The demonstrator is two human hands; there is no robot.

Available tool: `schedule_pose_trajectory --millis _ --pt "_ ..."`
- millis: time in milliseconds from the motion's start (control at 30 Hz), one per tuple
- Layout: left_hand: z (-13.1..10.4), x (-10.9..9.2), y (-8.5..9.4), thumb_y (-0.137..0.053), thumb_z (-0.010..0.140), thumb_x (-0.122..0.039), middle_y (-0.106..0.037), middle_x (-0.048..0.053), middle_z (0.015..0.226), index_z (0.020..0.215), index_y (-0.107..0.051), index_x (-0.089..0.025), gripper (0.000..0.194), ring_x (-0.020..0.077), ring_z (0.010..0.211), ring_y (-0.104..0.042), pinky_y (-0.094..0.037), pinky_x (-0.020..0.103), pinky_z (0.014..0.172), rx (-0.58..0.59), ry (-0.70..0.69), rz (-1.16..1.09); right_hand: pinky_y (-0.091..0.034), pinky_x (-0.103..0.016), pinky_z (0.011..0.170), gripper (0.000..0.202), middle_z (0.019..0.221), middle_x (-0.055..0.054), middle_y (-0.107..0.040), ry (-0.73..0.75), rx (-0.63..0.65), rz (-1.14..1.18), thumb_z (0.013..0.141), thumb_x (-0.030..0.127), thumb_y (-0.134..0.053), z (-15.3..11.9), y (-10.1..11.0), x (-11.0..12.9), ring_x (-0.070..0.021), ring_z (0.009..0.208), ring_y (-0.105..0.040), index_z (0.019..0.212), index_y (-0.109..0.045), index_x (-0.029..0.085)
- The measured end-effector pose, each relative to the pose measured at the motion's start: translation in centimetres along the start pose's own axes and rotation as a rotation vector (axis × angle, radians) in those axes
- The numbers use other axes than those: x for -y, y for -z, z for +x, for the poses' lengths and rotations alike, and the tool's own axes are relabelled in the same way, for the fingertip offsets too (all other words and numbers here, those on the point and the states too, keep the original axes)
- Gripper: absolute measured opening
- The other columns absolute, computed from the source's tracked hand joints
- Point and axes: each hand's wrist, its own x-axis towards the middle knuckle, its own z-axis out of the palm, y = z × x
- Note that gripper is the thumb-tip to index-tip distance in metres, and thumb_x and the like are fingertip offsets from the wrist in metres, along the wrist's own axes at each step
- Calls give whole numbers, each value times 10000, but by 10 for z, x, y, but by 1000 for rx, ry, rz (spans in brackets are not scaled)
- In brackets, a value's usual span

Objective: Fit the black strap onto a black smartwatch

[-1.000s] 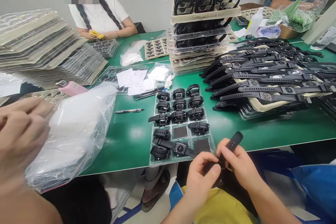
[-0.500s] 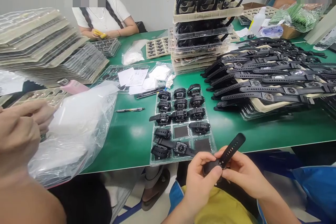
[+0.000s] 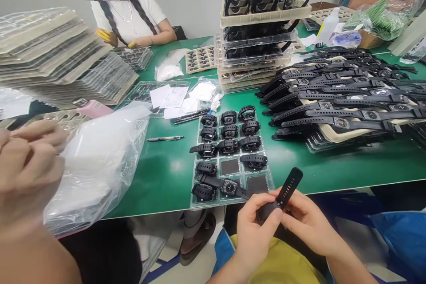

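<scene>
Counts, as seen from beside the bench. Clear tray (image 3: 268, 176) by the table edge: twelve black watches (image 3: 228, 132), with two pockets showing bare. One watch (image 3: 281, 199) held between two hands, left hand (image 3: 254, 230) and right hand (image 3: 308, 219). One pen (image 3: 164, 138) on the green table (image 3: 166, 173). Two co-workers' torsos at the far side; one more pair of hands at left.

Bare forearms (image 3: 336, 255) (no sleeves), yellow garment (image 3: 279, 266) below.

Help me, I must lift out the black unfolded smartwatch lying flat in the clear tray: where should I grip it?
Pinch the black unfolded smartwatch at its square case from above; its straps splay diagonally over neighbouring pockets of the clear tray and would likely flex.
</scene>
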Motion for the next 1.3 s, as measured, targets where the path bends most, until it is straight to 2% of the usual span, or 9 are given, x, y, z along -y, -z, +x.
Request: schedule_pose_trajectory --millis 133,333,467,567,700,800,900,1033,1300 --pt "0 -3 1 -821 761 -242 -771 37 854 856 -780 -213 108 214 800 -694 -538 295 772 -13 -21 71 -521 -462 1110 417 1465 -102 -628 100 15 -228 1004 330 -652 -4 4 -1 -321 1362 -573 1421 -657 341" --pt "-1 -3 1 -799 786 -236 -754 36 823 842 -801 -222 57 198 749 -674 -521 279 725 -39 -65 127 -529 -436 1101 462 1503 -79 -602 235 36 -355 1054 295 -539 -3 3 1 -314 1387 -551 1511 -559 357" --pt "-1 -3 0 -796 784 -220 -718 27 770 783 -781 -211 18 181 700 -634 -490 268 679 -38 -71 145 -600 -384 914 339 1213 -99 -726 264 -130 -320 1053 339 -534 0 0 -2 -303 1143 -668 1326 -733 346" --pt "-2 -1 0 -811 774 -233 -711 14 754 773 -755 -208 61 172 694 -622 -480 261 678 -38 -27 71 -595 -346 814 301 1067 -88 -721 255 -152 -284 1022 342 -599 1 -1 -2 -279 1004 -676 1277 -759 358" --pt "-1 2 3 -861 759 -316 -730 16 800 808 -744 -202 170 167 739 -628 -484 249 703 17 47 -99 -576 -294 746 298 1081 -67 -684 220 -100 -102 988 325 -669 0 -2 -2 -239 942 -664 1267 -746 395" --pt "-1 -2 5 -896 738 -357 -744 19 841 835 -728 -201 250 178 792 -660 -498 259 754 78 122 -269 -565 -293 795 339 1072 -50 -675 200 -51 5 938 303 -745 0 -6 -1 -212 905 -647 1263 -742 398" --pt "0 -9 6 -891 754 -368 -727 16 829 874 -698 -210 277 195 814 -684 -505 283 787 145 199 -402 -550 -277 771 346 967 -20 -678 98 -149 86 864 291 -822 0 -15 4 -182 813 -623 1196 -750 351" --pt "2 -10 7 -878 766 -371 -713 18 855 904 -665 -217 297 204 841 -695 -504 298 819 196 286 -519 -497 -247 657 218 786 19 -625 -69 -257 151 777 299 -873 0 -26 9 -156 686 -560 923 -718 251" --pt "7 0 9 -864 766 -366 -703 15 836 911 -704 -220 261 207 839 -693 -516 314 825 242 327 -596 -454 -234 604 127 801 5 -640 39 -315 155 782 250 -854 1 -33 7 -133 632 -505 814 -732 235"
